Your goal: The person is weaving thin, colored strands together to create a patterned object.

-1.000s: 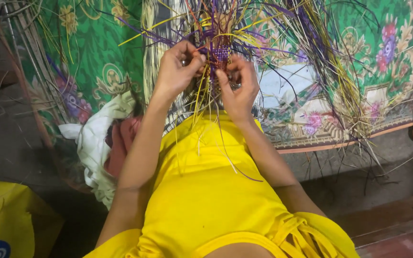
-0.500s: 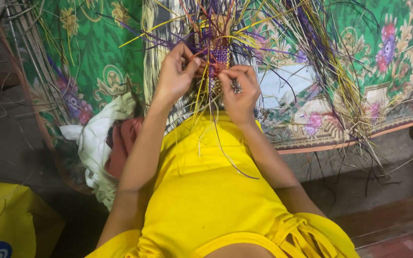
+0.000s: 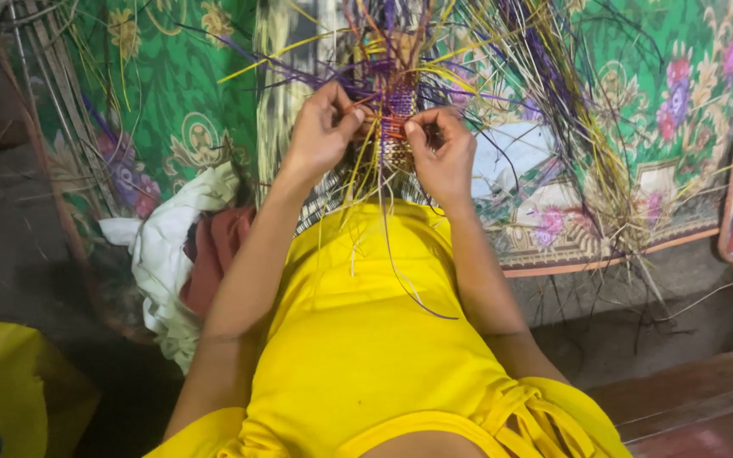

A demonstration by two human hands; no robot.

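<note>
Woven strip (image 3: 397,127), purple and orange: pinched centre-far between left hand (image 3: 320,131) and right hand (image 3: 444,153). Loose strands (image 3: 553,110) are fanned over green floral mat (image 3: 171,102); white cloth (image 3: 159,254) is heaped left.

Soft, even light; left edge falls into shadow, fine strands slightly blurred.

Home floor workspace, informal craft spot. I'm sitting on the ground over a green floral mat (image 3: 171,110) spread on a bare concrete floor (image 3: 10,220). Loose purple and yellow weaving strands (image 3: 553,102) fan across it. Crumpled white cloth (image 3: 159,254) lies beside me, a yellow bag (image 3: 10,390) nearby. No bench, no machines.
</note>
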